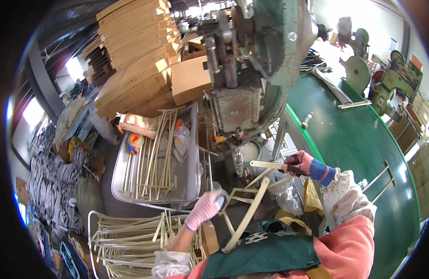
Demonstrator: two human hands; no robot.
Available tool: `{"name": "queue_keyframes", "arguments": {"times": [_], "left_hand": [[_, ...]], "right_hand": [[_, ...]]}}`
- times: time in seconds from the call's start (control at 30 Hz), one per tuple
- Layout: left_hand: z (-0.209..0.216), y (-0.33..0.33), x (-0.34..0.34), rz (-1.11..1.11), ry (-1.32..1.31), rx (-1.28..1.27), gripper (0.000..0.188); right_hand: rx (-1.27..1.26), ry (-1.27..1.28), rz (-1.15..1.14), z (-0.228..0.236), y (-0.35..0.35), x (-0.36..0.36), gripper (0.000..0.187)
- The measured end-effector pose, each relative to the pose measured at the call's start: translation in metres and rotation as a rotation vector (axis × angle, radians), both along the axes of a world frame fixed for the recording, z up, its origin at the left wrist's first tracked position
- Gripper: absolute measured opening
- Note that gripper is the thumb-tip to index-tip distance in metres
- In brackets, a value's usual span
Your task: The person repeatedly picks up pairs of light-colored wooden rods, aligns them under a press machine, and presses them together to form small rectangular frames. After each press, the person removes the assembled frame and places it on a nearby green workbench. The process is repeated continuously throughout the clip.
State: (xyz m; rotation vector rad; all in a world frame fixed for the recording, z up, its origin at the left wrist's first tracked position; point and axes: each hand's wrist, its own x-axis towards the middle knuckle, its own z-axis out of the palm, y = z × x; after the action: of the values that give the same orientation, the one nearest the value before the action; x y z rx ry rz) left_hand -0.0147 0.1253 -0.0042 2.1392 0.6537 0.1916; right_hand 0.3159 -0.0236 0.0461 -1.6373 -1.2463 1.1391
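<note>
My left hand, in a pink-and-white striped glove with a grey palm, is closed at the left side of a cream-coloured frame of flat bars. The frame lies slanted in front of my dark green apron, its longest bar reaching down to the apron. My right hand, in a red, black and blue glove, grips the end of a cream flat bar with a rounded, holed tip pointing left. Whether this bar joins the frame cannot be seen. A worn green press machine stands just ahead of both hands.
On the left, a white tub holds long cream bars and a tape roll. Below it, a wire rack carries many cream strips. A green-topped table runs along the right, with a small bottle. Cardboard boxes are stacked behind.
</note>
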Motion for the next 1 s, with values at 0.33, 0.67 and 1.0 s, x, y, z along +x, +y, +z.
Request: {"name": "queue_keyframes", "arguments": {"times": [0.33,0.67,1.0], "left_hand": [[-0.038,-0.013,0.087,0.148,-0.124,-0.772,0.023],[-0.061,0.038,0.164,0.783,-0.602,-0.839,0.030],[-0.082,0.039,0.153,0.644,-0.448,-0.867,0.026]], "right_hand": [[-0.221,0.212,-0.281,-0.058,0.049,-0.002,0.014],[-0.082,0.617,-0.308,-0.096,0.082,-0.039,0.017],[0.341,-0.801,-0.040,-0.251,0.201,0.045,0.013]]}}
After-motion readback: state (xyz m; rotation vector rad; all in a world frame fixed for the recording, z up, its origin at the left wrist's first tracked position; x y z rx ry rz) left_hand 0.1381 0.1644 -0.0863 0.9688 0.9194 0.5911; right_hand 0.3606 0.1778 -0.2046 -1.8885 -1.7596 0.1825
